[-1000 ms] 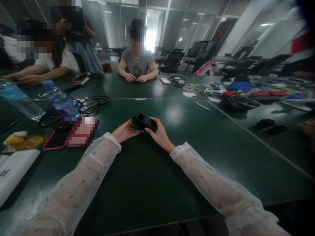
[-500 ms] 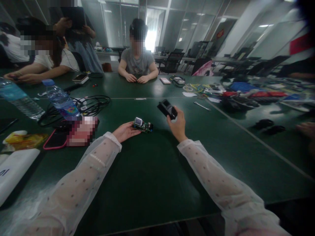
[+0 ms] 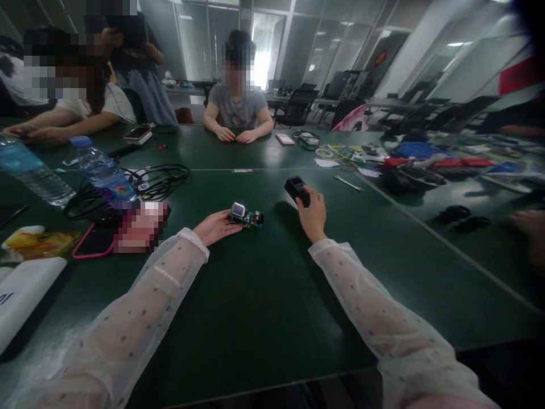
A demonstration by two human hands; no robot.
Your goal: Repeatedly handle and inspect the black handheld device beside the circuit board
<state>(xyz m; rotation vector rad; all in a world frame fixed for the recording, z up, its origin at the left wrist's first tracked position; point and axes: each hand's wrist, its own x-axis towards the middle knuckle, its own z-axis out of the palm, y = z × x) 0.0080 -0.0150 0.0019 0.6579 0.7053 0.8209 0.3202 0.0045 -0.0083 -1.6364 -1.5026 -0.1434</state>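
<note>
My left hand (image 3: 217, 228) holds a green circuit board (image 3: 253, 218) by its left end, just above the dark green table (image 3: 255, 318). A small screen with a pale face (image 3: 239, 210) sits on the board's left part. To the right, my right hand (image 3: 313, 216) grips a black plastic case (image 3: 297, 189) between thumb and fingers. The case is tilted and has a rectangular opening or window in its upper face. A gap of bare table lies between the board and the case; they do not touch.
Left of me are water bottles (image 3: 102, 173), black cables (image 3: 166, 179), a pink-edged phone (image 3: 96, 238) and a white box (image 3: 25, 295). A wrench (image 3: 348, 183) lies beyond my right hand. Piled tools and wires (image 3: 426, 162) sit far right. A person (image 3: 238, 108) sits opposite.
My right hand has shifted slightly right and turned the black case, so more of its side shows. My left hand and the circuit board stay nearly in place.
</note>
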